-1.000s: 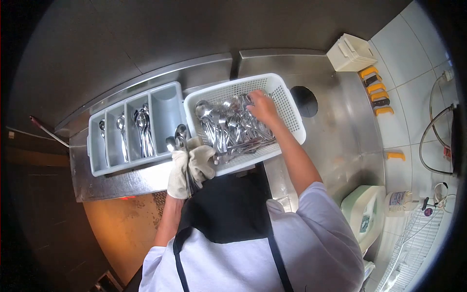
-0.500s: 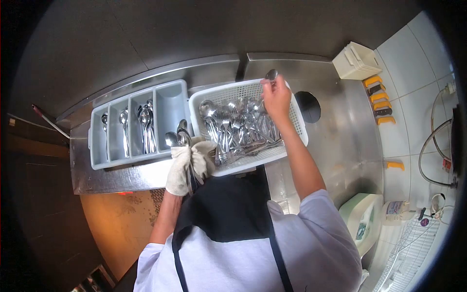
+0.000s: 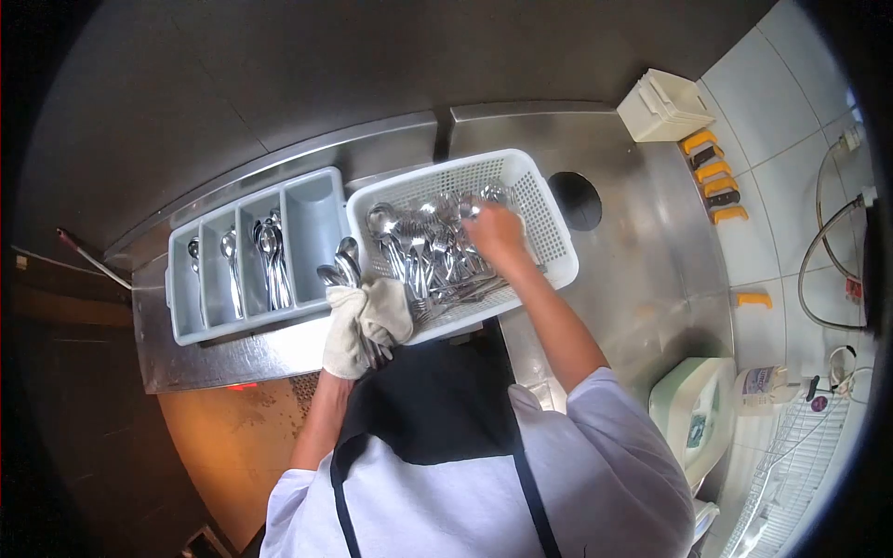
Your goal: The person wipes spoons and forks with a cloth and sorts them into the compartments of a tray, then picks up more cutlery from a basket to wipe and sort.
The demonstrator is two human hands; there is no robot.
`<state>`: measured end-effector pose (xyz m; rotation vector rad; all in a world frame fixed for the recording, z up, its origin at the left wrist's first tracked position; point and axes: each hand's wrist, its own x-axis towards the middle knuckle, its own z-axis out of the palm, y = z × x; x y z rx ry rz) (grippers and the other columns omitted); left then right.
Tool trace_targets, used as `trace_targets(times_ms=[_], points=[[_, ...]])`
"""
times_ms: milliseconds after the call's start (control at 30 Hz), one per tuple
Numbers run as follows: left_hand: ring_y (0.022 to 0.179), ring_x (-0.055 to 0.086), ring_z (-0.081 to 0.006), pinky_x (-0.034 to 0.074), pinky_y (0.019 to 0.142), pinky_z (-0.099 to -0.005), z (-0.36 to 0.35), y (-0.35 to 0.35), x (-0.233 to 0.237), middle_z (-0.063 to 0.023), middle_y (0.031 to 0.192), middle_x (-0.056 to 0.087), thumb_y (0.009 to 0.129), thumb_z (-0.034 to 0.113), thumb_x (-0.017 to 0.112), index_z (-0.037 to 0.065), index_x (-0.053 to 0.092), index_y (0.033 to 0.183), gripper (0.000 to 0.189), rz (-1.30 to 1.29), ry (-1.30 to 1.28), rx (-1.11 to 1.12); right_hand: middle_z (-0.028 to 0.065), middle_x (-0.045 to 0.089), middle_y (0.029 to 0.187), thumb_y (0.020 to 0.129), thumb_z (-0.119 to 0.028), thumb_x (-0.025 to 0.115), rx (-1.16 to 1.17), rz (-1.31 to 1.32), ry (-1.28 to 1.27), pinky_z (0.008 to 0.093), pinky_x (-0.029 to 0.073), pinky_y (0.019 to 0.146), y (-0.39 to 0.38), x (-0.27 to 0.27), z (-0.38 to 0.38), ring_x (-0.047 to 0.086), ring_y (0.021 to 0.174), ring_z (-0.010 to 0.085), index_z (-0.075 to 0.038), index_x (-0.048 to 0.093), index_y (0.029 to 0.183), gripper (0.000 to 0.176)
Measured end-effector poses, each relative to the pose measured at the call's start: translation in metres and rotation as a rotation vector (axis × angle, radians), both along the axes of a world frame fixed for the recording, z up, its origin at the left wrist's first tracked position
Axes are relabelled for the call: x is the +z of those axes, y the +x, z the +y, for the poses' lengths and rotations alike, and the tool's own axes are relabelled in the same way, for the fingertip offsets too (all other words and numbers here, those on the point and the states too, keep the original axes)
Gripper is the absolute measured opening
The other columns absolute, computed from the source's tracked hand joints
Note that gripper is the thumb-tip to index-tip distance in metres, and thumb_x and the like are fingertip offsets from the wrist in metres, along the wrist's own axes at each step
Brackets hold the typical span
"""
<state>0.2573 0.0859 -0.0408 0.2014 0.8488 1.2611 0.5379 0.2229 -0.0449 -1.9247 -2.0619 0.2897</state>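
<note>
Fingers [image 3: 476, 222] of the right hand [image 3: 499, 234] rest among cutlery [image 3: 433, 259] in the white basket [image 3: 547, 216], grip indeterminable; the left hand [image 3: 347, 337], covered by pale fabric [image 3: 389, 312], clasps spoons [image 3: 348, 264].

The right hand [image 3: 496, 232] is palm down, fingers bent and reaching forward and leftward, their tips hard to make out. Its wrist [image 3: 521, 270] runs almost straight into the bare right forearm [image 3: 563, 325], which slants back and outward from the hand. The left hand [image 3: 367, 325], nearer the torso, is covered yet visibly curled in a grip; behind it the left forearm [image 3: 321, 423] angles back and slightly leftward.
</note>
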Motion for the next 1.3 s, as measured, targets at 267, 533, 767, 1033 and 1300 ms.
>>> trace_targets(times_ms=[267, 533, 767, 1033, 1300], points=[[0.094, 0.061, -0.0103, 0.052, 0.082, -0.0258, -0.009, -0.005, 0.017, 0.0006, 0.102, 0.061, 0.101, 0.010, 0.053, 0.014, 0.058, 0.109, 0.010, -0.153, -0.047, -0.057, 0.0180, 0.072, 0.092, 0.083, -0.039, 0.074, -0.047, -0.049, -0.185, 0.0464, 0.053, 0.079, 0.041, -0.050, 0.008, 0.069, 0.090, 0.0364, -0.004, 0.067, 0.109, 0.044], [0.086, 0.057, -0.0057, 0.050, 0.081, -0.0236, -0.008, -0.012, -0.005, 0.0045, 0.099, 0.059, 0.102, 0.008, 0.050, 0.016, 0.058, 0.107, 0.013, -0.263, 0.084, 0.002, 0.0172, 0.072, 0.088, 0.081, -0.032, 0.073, -0.095, 0.025, -0.262, 0.0447, 0.052, 0.078, 0.052, -0.058, 0.017, 0.069, 0.088, 0.0351, -0.001, 0.070, 0.093, 0.034], [0.088, 0.057, -0.0056, 0.049, 0.081, -0.0232, -0.014, -0.008, 0.029, 0.0045, 0.097, 0.057, 0.101, 0.009, 0.051, 0.016, 0.056, 0.103, 0.009, -0.111, -0.030, -0.028, 0.0116, 0.069, 0.071, 0.084, -0.030, 0.067, -0.126, 0.387, -0.268, 0.0355, 0.049, 0.062, 0.058, -0.055, 0.027, 0.064, 0.063, 0.0203, -0.003, 0.076, 0.081, 0.028], [0.094, 0.057, -0.0052, 0.048, 0.085, -0.0237, -0.011, -0.008, 0.019, 0.0045, 0.096, 0.056, 0.099, 0.008, 0.054, 0.017, 0.054, 0.106, 0.011, -0.144, -0.045, -0.024, 0.0155, 0.069, 0.072, 0.099, -0.031, 0.057, 0.055, 0.260, 0.125, 0.0408, 0.051, 0.060, 0.025, 0.002, 0.011, 0.066, 0.059, 0.0291, -0.001, 0.069, 0.085, 0.035], [0.091, 0.058, -0.0071, 0.051, 0.076, -0.0249, -0.009, 0.004, 0.042, 0.0035, 0.096, 0.057, 0.100, 0.008, 0.052, 0.015, 0.055, 0.106, 0.010, -0.058, -0.035, -0.079, 0.0158, 0.072, 0.084, 0.091, -0.038, 0.066, 0.037, 0.529, -0.329, 0.0408, 0.054, 0.071, -0.020, 0.004, 0.004, 0.069, 0.077, 0.0327, -0.002, 0.072, 0.094, 0.036]])
